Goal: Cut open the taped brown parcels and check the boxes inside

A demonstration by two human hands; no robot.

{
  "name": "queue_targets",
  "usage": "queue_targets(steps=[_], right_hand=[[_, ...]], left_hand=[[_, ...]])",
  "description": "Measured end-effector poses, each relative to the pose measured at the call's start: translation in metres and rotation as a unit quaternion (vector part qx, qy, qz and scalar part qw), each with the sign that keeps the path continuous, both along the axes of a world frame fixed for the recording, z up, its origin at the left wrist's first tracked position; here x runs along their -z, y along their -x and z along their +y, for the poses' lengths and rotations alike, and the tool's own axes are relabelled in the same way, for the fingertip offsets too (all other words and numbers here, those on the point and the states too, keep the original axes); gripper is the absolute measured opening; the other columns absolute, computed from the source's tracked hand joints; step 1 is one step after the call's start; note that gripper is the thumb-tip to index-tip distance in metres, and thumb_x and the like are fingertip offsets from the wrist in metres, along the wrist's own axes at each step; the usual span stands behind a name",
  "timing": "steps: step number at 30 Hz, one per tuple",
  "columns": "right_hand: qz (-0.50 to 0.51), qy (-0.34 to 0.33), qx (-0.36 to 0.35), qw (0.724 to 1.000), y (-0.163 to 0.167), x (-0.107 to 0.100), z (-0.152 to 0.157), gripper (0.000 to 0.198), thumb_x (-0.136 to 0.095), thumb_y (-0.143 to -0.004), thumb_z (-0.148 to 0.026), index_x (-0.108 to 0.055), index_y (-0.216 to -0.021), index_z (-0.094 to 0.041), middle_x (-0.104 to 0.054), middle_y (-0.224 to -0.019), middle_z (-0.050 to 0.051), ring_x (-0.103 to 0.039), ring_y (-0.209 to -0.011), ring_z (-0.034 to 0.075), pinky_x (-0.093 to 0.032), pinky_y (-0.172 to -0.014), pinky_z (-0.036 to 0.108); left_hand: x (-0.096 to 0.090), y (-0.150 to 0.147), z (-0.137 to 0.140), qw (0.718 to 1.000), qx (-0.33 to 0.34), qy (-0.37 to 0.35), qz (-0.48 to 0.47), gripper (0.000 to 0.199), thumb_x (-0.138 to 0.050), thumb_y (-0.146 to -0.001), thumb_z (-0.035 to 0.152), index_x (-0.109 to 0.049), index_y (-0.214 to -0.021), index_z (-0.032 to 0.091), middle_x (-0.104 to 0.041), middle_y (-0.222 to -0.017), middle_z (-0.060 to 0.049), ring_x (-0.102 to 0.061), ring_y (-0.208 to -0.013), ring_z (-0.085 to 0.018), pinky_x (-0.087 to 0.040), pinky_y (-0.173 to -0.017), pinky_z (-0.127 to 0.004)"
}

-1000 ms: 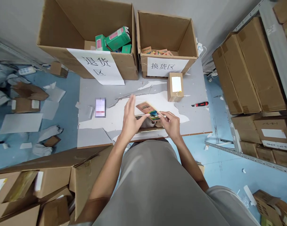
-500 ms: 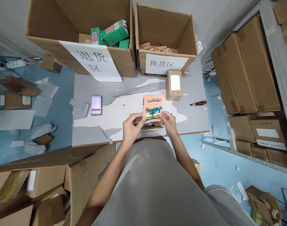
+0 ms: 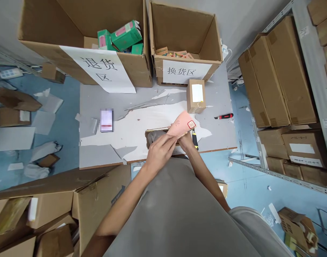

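Above the table's near edge, both my hands hold a thin pink booklet (image 3: pixel 179 124). It is tilted, and its plain side with a red-framed mark faces up. My left hand (image 3: pixel 160 152) pinches its lower left edge between closed fingers. Behind and under the booklet is my right hand (image 3: pixel 186 142), supporting its right part, with most of its fingers hidden. Beneath the hands lies a small open cardboard box (image 3: pixel 147 138) with something greyish inside, partly covered. A yellow and black utility knife (image 3: pixel 195 140) lies just right of my right hand.
Two large cartons with paper signs stand at the back: the left carton (image 3: pixel 125 69) holds green boxes, the right carton (image 3: pixel 155 67) small printed packs. A small taped box (image 3: pixel 197 96), a red utility knife (image 3: pixel 224 116) and a phone-like screen (image 3: pixel 107 120) lie on the table (image 3: pixel 99 155).
The booklet has turned from its printed cover to its plain pink side and tilted. My right hand has moved behind it. The small open box and yellow knife now show more. The view shifted slightly.
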State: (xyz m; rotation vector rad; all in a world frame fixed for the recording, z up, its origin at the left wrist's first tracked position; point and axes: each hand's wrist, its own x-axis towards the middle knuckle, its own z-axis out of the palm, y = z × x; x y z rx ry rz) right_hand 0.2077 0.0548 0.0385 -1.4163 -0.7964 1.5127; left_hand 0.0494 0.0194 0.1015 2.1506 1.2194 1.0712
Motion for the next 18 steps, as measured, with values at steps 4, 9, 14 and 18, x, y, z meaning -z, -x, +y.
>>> queue_targets(steps=[4, 9, 14, 18], right_hand=[[0.027, -0.005, 0.046, 0.999, -0.011, 0.0, 0.002, 0.049, -0.093, -0.077, -0.065, -0.074, -0.096, -0.024, -0.076, -0.072, -0.001, -0.071, -0.067, 0.017, -0.059, -0.065, 0.028], [-0.006, -0.047, 0.062, 0.997, -0.013, -0.009, 0.001, 0.056, -0.094, -0.079, -0.072, -0.073, -0.1, -0.025, -0.066, -0.061, -0.007, -0.062, -0.053, 0.013, -0.054, -0.054, 0.025], [-0.075, -0.101, 0.044, 0.991, 0.006, -0.028, -0.014, 0.046, -0.084, -0.095, -0.07, -0.075, -0.105, -0.026, -0.074, -0.079, -0.003, -0.068, -0.057, 0.014, -0.058, -0.055, 0.027], [-0.222, -0.216, -0.064, 0.949, 0.026, -0.037, -0.034, 0.028, -0.071, -0.112, -0.053, -0.082, -0.113, -0.027, -0.079, -0.116, 0.005, -0.076, -0.076, 0.015, -0.065, -0.068, 0.03]], left_hand=[[0.005, 0.008, 0.011, 0.979, -0.053, 0.129, -0.152, 0.026, -0.071, -0.112, 0.037, -0.087, -0.129, 0.024, -0.083, -0.11, -0.008, -0.08, -0.1, -0.02, -0.065, -0.09, -0.032], [0.033, 0.022, 0.036, 0.898, -0.146, 0.273, -0.314, 0.048, -0.085, -0.098, 0.059, -0.087, -0.126, 0.02, -0.085, -0.121, -0.011, -0.081, -0.11, -0.026, -0.067, -0.101, -0.04], [0.058, 0.023, 0.053, 0.843, -0.176, 0.331, -0.386, 0.057, -0.095, -0.084, 0.061, -0.086, -0.12, 0.018, -0.086, -0.13, -0.016, -0.082, -0.119, -0.032, -0.063, -0.114, -0.05], [0.069, 0.016, 0.055, 0.782, -0.144, 0.397, -0.458, 0.062, -0.1, -0.076, 0.056, -0.082, -0.122, 0.019, -0.084, -0.134, -0.016, -0.079, -0.13, -0.035, -0.061, -0.121, -0.053]])
